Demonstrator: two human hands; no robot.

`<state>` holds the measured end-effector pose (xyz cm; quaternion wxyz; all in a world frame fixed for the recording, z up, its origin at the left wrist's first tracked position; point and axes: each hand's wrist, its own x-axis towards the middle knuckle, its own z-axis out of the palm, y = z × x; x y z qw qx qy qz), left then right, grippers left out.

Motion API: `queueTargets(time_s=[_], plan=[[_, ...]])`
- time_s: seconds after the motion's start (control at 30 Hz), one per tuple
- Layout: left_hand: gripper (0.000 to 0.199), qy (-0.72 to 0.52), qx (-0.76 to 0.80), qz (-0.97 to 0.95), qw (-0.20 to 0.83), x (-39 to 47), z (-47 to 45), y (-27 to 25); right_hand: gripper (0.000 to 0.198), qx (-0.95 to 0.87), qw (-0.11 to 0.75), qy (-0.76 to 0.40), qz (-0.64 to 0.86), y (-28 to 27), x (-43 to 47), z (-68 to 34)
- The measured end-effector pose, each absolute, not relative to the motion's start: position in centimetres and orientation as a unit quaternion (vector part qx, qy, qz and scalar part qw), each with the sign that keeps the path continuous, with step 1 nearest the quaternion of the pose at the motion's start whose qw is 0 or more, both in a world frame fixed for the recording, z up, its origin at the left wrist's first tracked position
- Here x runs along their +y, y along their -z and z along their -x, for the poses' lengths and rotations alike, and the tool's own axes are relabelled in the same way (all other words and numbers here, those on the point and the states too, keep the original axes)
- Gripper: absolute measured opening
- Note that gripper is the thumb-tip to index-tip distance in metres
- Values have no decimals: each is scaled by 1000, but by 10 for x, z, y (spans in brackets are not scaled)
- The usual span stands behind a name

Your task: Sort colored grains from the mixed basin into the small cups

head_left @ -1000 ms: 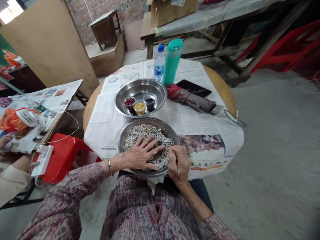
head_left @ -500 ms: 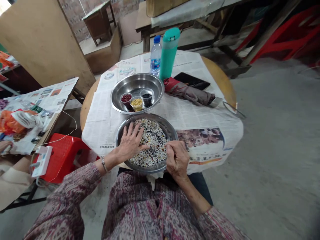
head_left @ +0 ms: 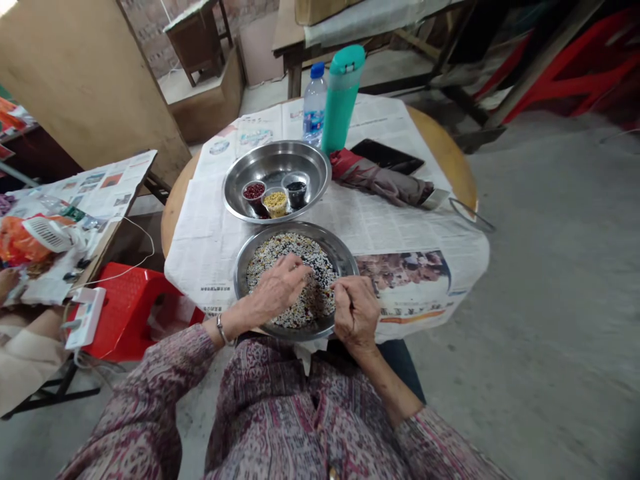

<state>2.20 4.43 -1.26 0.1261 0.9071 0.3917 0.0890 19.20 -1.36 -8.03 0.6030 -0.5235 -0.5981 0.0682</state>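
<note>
A steel basin (head_left: 243,267) near my lap holds a mix of white grains, black grains and a few yellow and red beans (head_left: 287,248). My left hand (head_left: 280,288) is over the mix, its fingers drawn together and bent downward; what lies under the fingertips is hidden. At the basin's right rim my right hand (head_left: 356,312) is closed in a fist, and its contents cannot be seen. Behind stands a second steel basin (head_left: 273,155) with three clear cups: red beans (head_left: 254,191), yellow beans (head_left: 275,201) and black beans (head_left: 297,189).
Newspaper (head_left: 200,233) covers the round table. Farther back are a water bottle (head_left: 315,107), a teal bottle (head_left: 343,100), a folded umbrella (head_left: 385,182) and a dark flat object (head_left: 387,157). At left are a red stool (head_left: 125,307), a power strip (head_left: 86,320) and another person's arm.
My left hand has shifted right across the grains, and its spread fingers have drawn together. My right fist stays at the rim. The view has tilted slightly.
</note>
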Motion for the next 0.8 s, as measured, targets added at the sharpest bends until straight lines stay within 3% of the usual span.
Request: queueTargets(time_s=[0.17, 0.33, 0.53, 0.8], plan=[[47, -77, 441, -893, 56, 76, -25, 15, 16, -599, 602, -64, 525, 81, -13, -192], [18, -67, 386, -907, 151, 94, -28, 19, 17, -600, 602, -66, 523, 81, -13, -192], [16, -33, 363, -900, 241, 75, -15, 8, 16, -603, 598, -57, 525, 80, -13, -192], [20, 27, 315, -905, 284, 19, 5, -13, 17, -598, 601, -61, 527, 79, -13, -192]])
